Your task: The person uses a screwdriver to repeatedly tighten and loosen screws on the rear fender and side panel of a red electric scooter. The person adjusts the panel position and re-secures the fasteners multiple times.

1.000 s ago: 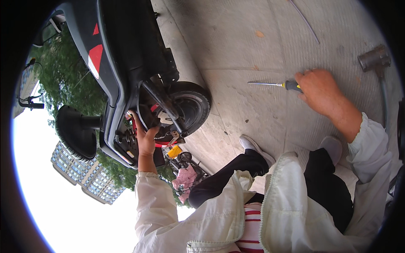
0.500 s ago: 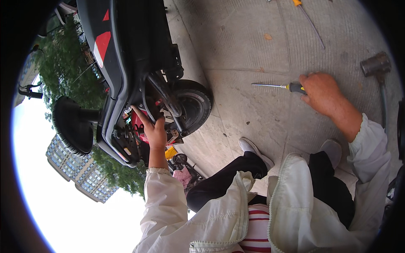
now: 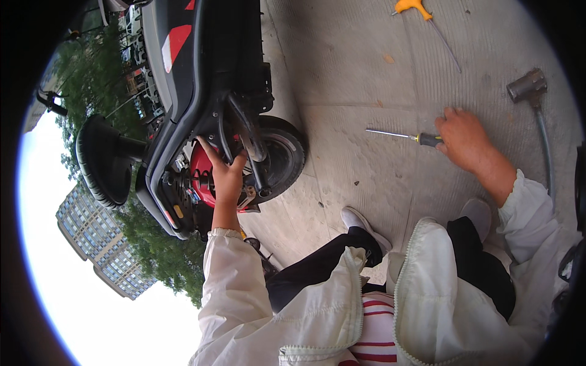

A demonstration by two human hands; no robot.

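Note:
My left hand (image 3: 226, 180) grips the frame around the rear of a black-and-red scooter (image 3: 220, 55), index finger and thumb wide around a dark part beside the rear wheel (image 3: 287, 155). A red panel (image 3: 201, 168) and a coil spring show behind it. My right hand (image 3: 464, 140) is closed on the dark, yellow-ringed handle of a screwdriver (image 3: 430, 139), whose thin shaft points left over the pavement. Right of that hand lies a metal-headed hammer (image 3: 524, 86). A yellow T-handled tool (image 3: 412, 7) with a long shaft lies on the ground farther up.
My two shoes (image 3: 360, 219) rest on grooved grey paving (image 3: 336, 73). The scooter's seat-like round black part (image 3: 101, 158) juts left. Parked vehicles, trees (image 3: 146, 244) and a tall building (image 3: 91, 232) stand beyond it, with another two-wheeler partly hidden behind my left arm.
My left hand has shifted up and right on the scooter, exposing more red panel. The view has shifted, bringing the yellow T-handled tool into sight. My right hand still holds the screwdriver.

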